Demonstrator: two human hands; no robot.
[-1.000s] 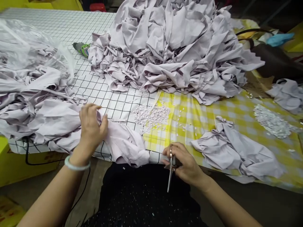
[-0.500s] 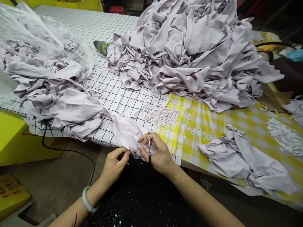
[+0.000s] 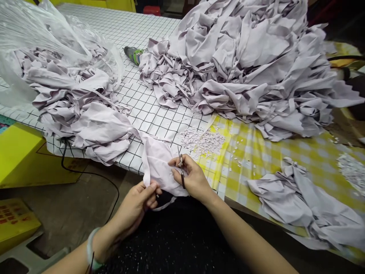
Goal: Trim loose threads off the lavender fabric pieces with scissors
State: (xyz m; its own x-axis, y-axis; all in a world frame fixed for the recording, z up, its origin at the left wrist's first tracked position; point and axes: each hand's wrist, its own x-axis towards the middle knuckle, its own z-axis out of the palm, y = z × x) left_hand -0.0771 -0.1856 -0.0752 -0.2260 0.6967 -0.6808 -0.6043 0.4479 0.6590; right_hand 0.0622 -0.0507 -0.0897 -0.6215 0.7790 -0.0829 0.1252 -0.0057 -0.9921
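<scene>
My left hand point(image 3: 137, 203) pinches the lower edge of a pale lilac garment point(image 3: 158, 163) that hangs over the table's front edge. My right hand point(image 3: 191, 177) grips small scissors point(image 3: 181, 167) and also pinches the same garment at its right side. The scissor blades point up and away from me. Just beyond my hands lies a small heap of tiny white cut scraps point(image 3: 203, 139) on the table.
A big pile of lilac garments point(image 3: 251, 64) fills the table's back. Another pile point(image 3: 82, 110) lies left, partly under a clear plastic bag point(image 3: 37, 30). A crumpled garment point(image 3: 299, 201) lies right on the yellow checked cloth point(image 3: 285, 152). A green tool point(image 3: 133, 54) and yellow boxes point(image 3: 17, 152) stand nearby.
My left hand left the left pile and came down to the garment's lower edge. My right hand rose with the scissors from the table edge to the garment, blades turned upward.
</scene>
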